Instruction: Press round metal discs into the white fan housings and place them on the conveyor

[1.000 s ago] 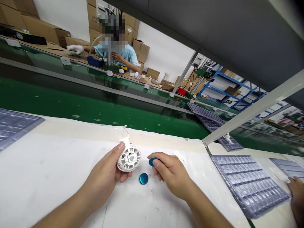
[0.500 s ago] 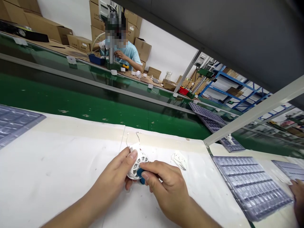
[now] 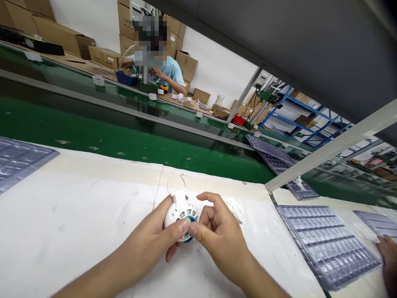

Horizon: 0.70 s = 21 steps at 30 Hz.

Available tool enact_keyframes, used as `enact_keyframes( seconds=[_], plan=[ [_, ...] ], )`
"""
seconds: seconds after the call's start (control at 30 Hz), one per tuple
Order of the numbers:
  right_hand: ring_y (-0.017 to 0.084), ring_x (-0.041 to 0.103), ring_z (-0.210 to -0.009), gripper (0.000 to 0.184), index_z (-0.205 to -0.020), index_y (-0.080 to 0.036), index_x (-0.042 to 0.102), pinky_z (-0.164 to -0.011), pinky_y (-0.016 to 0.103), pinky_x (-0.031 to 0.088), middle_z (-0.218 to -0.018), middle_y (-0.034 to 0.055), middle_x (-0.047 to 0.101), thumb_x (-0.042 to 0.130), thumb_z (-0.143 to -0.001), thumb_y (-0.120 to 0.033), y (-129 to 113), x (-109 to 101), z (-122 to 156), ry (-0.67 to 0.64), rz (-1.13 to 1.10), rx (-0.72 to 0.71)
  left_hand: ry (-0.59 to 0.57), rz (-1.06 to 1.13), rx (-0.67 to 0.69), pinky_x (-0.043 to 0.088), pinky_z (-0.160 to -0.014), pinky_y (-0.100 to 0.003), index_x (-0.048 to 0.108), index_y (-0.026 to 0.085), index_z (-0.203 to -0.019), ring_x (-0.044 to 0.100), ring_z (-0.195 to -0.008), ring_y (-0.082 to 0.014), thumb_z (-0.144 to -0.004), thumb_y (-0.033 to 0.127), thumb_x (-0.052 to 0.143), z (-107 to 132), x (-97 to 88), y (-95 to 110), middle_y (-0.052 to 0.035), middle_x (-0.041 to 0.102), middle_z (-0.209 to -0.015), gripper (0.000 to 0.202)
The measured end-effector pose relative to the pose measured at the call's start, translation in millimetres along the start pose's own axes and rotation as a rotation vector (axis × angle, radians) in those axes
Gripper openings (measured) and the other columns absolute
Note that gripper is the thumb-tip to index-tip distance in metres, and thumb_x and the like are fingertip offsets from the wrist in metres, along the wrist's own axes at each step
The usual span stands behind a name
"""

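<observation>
A small white round housing [image 3: 174,214] with slots like a fan grille is held in my left hand [image 3: 155,229]. My left fingers wrap around its side and underside, and the thumb lies across its face. A blue round piece [image 3: 191,218] shows at the middle of that face, partly covered by the thumbs. My right hand [image 3: 220,236] has its thumb tip pressed at the blue piece, while its index finger is raised and apart from the thumb. Thin wires [image 3: 182,180] stick out beyond the housing's white tab [image 3: 179,198].
White cord-like pieces [image 3: 235,211] lie on the white worktop [image 3: 77,231]. Clear plastic trays stand right [image 3: 328,244] and left [image 3: 25,161]. Beyond runs a green conveyor [image 3: 124,136] with white parts. A metal post [image 3: 335,145] rises right; a co-worker [image 3: 169,72] sits opposite. Another person's hand [image 3: 387,248] is far right.
My right index finger has lifted off the blue piece, leaving the thumb there. My left thumb has moved down the housing's face to the blue piece. Parts on the conveyor have shifted right.
</observation>
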State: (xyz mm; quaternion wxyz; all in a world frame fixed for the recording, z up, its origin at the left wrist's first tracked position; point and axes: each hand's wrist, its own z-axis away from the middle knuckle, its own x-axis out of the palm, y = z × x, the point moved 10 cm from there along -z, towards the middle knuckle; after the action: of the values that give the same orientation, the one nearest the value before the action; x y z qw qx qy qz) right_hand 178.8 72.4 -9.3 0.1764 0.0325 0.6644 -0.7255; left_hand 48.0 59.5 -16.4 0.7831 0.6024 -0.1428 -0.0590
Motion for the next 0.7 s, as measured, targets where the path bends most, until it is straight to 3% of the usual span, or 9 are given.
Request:
enact_keyframes(
  seconds=[0.07, 0.13, 0.23, 0.37, 0.5, 0.6, 0.7],
  plan=[
    [0.016, 0.059, -0.075, 0.064, -0.128, -0.031, 0.051, -0.065, 0.027, 0.048, -0.093, -0.0009, 0.060, 0.083, -0.075, -0.047, -1, 9, 1, -0.091, -0.196, 0.008, -0.041, 0.085, -0.019, 0.040, -0.049, -0.025, 0.057, 0.025, -0.112, 0.045, -0.056, -0.0140, -0.081, 0.062, 0.063, 3, 5.1, -2, -0.0001, 0.058, -0.073, 0.049],
    [0.021, 0.064, -0.087, 0.068, -0.132, -0.030, 0.049, -0.074, 0.032, 0.053, -0.110, 0.0046, 0.060, 0.080, -0.076, -0.055, -8, 30, 7, -0.268, -0.384, 0.002, -0.043, 0.145, -0.066, 0.034, -0.045, -0.022, 0.055, 0.025, -0.114, 0.040, -0.052, -0.0118, -0.075, 0.065, 0.068, 8, 8.5, -7, 0.0019, 0.056, -0.068, 0.058],
    [0.023, 0.068, -0.077, 0.061, -0.128, -0.027, 0.052, -0.071, 0.038, 0.056, -0.093, 0.0041, 0.064, 0.073, -0.081, -0.060, -20, 57, 20, -0.451, -0.587, 0.013, 0.002, 0.219, -0.133, 0.030, -0.046, -0.021, 0.056, 0.025, -0.113, 0.038, -0.053, -0.0109, -0.063, 0.070, 0.077, 16, 11.1, -12, 0.0041, 0.052, -0.063, 0.070],
    [0.023, 0.067, -0.066, 0.061, -0.121, -0.029, 0.050, -0.060, 0.037, 0.056, -0.081, 0.0011, 0.063, 0.078, -0.075, -0.058, -20, 66, 22, -0.406, -0.776, 0.026, -0.024, 0.291, -0.111, 0.031, -0.049, -0.024, 0.056, 0.025, -0.121, 0.040, -0.054, -0.0120, -0.064, 0.071, 0.076, 20, 17.2, -9, 0.0028, 0.054, -0.062, 0.076],
    [0.022, 0.064, -0.071, 0.056, -0.115, -0.027, 0.055, -0.063, 0.034, 0.055, -0.083, 0.0015, 0.063, 0.079, -0.075, -0.057, -18, 54, 18, -0.270, -0.747, -0.060, -0.053, 0.280, -0.116, 0.028, -0.049, -0.024, 0.041, 0.028, -0.140, 0.039, -0.055, -0.0118, -0.063, 0.062, 0.081, 21, 16.7, -16, 0.0024, 0.057, -0.068, 0.093],
    [0.022, 0.063, -0.078, 0.051, -0.115, -0.025, 0.058, -0.065, 0.032, 0.052, -0.086, 0.0029, 0.064, 0.073, -0.081, -0.060, -23, 49, 18, -0.291, -0.655, -0.121, 0.019, 0.310, -0.145, 0.026, -0.046, -0.022, 0.035, 0.029, -0.145, 0.037, -0.052, -0.0097, -0.059, 0.056, 0.086, 23, 10.0, -23, 0.0039, 0.058, -0.068, 0.103],
    [0.023, 0.064, -0.087, 0.060, -0.128, -0.024, 0.054, -0.074, 0.035, 0.053, -0.096, 0.0061, 0.065, 0.064, -0.086, -0.066, -22, 50, 16, -0.348, -0.566, -0.129, 0.106, 0.336, -0.156, 0.028, -0.043, -0.019, 0.041, 0.031, -0.140, 0.043, -0.051, -0.0100, -0.056, 0.049, 0.088, 18, 2.4, -27, 0.0038, 0.062, -0.067, 0.099]
  ],
)
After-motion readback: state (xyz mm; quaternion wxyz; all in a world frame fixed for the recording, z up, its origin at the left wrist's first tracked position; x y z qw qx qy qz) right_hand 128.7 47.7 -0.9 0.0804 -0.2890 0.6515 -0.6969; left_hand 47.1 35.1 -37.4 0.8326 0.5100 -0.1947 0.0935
